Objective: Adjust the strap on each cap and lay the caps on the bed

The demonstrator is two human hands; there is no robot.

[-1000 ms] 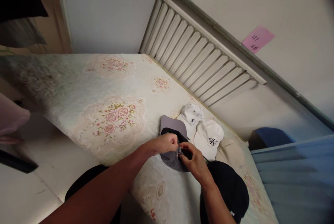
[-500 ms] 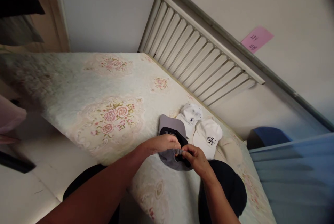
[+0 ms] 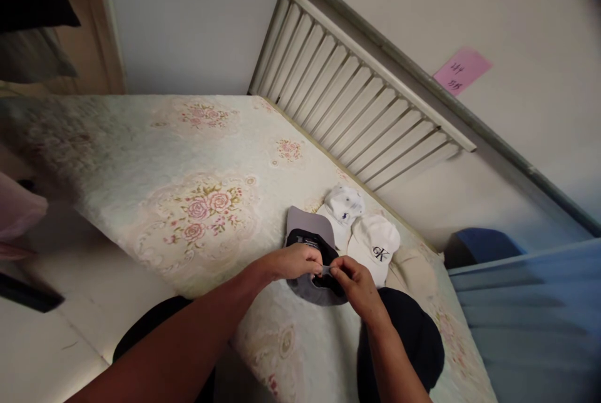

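A grey cap (image 3: 310, 223) lies with its dark inside turned up and its brim pointing away from me. Across its back opening runs a thin grey strap (image 3: 325, 271), pinched between both hands. My left hand (image 3: 298, 260) is closed on the strap's left end, over the cap. On the other end, the fingertips of my right hand (image 3: 353, 279) are pressed together. Just beyond are a white cap (image 3: 344, 204) with a small dark emblem and another white cap (image 3: 374, 241) with black letters. Fingers hide part of the strap.
A beige cap (image 3: 414, 273) sits right of the lettered one. Everything rests on a flower-patterned bed cover (image 3: 263, 203). A white radiator (image 3: 347, 90) lines the wall, and a blue curtain (image 3: 535, 309) hangs at right. Dark rounded shapes (image 3: 404, 340) flank my forearms.
My left fingers have shifted slightly down and left, my right fingertips slightly up. A short stretch of strap now shows between them; the cap stays in place.
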